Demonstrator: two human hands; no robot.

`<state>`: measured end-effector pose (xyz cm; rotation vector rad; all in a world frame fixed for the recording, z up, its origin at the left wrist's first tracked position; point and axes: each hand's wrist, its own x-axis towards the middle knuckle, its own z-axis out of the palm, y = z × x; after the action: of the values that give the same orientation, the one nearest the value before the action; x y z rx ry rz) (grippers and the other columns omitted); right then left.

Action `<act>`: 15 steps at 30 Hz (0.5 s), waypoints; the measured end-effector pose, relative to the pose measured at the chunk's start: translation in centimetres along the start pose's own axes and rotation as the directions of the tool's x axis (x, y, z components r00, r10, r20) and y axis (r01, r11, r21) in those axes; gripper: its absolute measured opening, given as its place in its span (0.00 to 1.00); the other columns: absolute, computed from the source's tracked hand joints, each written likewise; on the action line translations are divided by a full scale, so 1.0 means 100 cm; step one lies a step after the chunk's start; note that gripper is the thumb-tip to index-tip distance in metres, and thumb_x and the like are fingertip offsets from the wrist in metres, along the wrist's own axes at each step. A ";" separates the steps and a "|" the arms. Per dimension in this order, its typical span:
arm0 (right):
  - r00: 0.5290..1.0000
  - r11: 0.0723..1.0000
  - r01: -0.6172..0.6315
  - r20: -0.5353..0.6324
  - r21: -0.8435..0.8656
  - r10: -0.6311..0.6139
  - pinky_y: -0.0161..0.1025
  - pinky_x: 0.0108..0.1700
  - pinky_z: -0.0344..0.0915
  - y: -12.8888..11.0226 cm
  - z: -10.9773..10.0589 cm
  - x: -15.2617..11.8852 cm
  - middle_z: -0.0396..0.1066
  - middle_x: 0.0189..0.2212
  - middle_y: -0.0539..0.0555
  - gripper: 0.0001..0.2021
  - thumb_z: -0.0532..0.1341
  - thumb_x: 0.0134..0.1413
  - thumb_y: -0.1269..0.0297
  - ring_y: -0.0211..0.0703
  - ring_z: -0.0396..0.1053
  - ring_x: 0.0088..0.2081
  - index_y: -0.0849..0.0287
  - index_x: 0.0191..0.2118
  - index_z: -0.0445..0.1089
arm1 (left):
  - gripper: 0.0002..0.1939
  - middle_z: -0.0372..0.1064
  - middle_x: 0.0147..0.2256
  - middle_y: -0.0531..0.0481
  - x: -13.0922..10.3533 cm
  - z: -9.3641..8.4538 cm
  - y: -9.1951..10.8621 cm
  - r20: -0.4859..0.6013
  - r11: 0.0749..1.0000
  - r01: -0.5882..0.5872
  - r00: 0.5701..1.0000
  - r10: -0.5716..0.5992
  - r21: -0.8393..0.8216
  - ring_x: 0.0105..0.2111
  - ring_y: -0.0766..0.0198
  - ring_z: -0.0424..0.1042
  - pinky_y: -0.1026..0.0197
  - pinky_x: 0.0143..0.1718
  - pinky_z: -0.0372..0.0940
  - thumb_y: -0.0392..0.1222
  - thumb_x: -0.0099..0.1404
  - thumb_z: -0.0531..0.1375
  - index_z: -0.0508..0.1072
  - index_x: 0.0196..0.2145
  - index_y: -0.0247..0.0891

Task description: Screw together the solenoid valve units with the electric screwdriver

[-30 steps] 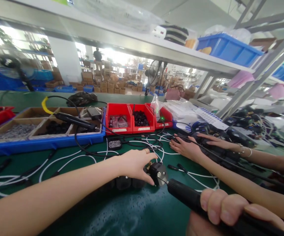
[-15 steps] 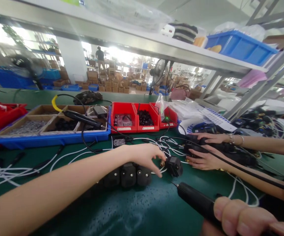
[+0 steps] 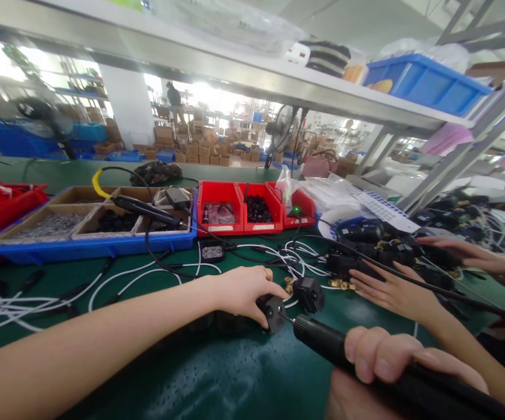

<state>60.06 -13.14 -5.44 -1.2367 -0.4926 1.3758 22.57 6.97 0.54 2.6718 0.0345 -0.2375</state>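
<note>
My left hand [image 3: 249, 291] grips a small black housing [image 3: 275, 315] between thumb and fingers. My right hand [image 3: 392, 361] is wrapped round a black electric screwdriver [image 3: 322, 338], whose thin bit points at the front face of that housing, at or very near a screw hole. A second black housing [image 3: 309, 294] stands just to the right, with white cables behind it. More black housings are mostly hidden under my left forearm. Behind my left hand lies a small black tray of tiny metal screws [image 3: 213, 252].
A blue tray [image 3: 112, 249] with divided boxes of small parts and red bins [image 3: 220, 230] line the back. A second screwdriver [image 3: 147, 211] lies across the tray. At right, a co-worker's hands [image 3: 396, 291] touch black housings. A shelf [image 3: 252, 73] runs overhead.
My left hand has closed on a black housing and shifted slightly left. My right hand has brought the screwdriver left and up to it. The co-worker's hands have moved apart.
</note>
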 end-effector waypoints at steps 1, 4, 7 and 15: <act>1.000 1.000 -0.003 -0.006 0.024 0.003 0.58 0.64 0.54 0.000 0.003 0.009 0.62 0.60 0.63 0.32 0.45 0.62 0.38 0.52 0.64 0.59 0.53 0.60 0.63 | 0.34 0.62 0.52 0.45 0.000 0.002 -0.004 -0.025 0.997 -0.039 0.999 0.037 -0.062 0.52 0.53 0.67 0.57 0.52 0.64 0.47 0.56 0.71 0.67 0.59 0.50; 1.000 0.997 0.020 0.002 0.080 -0.021 0.53 0.69 0.44 0.022 0.019 0.036 0.57 0.63 0.60 0.34 0.48 0.57 0.36 0.50 0.61 0.62 0.48 0.64 0.57 | 0.29 0.61 0.55 0.46 0.000 0.008 -0.018 -0.086 0.941 -0.209 0.977 0.192 -0.266 0.57 0.57 0.63 0.59 0.59 0.59 0.41 0.55 0.72 0.72 0.54 0.46; 0.997 0.990 0.073 -0.008 0.118 -0.072 0.48 0.71 0.40 0.042 0.028 0.054 0.58 0.63 0.54 0.32 0.51 0.54 0.37 0.44 0.58 0.63 0.41 0.62 0.56 | 0.15 0.66 0.47 0.47 0.003 0.012 -0.027 -0.123 0.887 -0.296 0.955 0.270 -0.353 0.53 0.59 0.66 0.62 0.55 0.61 0.39 0.55 0.72 0.79 0.42 0.42; 0.998 0.995 0.042 -0.048 0.088 -0.038 0.51 0.67 0.51 0.040 0.006 0.050 0.66 0.54 0.55 0.27 0.53 0.55 0.37 0.46 0.65 0.57 0.46 0.54 0.65 | 0.12 0.70 0.45 0.47 0.007 0.017 -0.027 -0.148 0.890 -0.287 0.957 0.250 -0.355 0.49 0.60 0.68 0.63 0.52 0.62 0.41 0.55 0.72 0.81 0.38 0.41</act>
<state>58.81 -9.41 -10.51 -1.1781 -0.4171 1.3183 22.84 8.63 -2.28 2.2709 -0.2372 -0.0048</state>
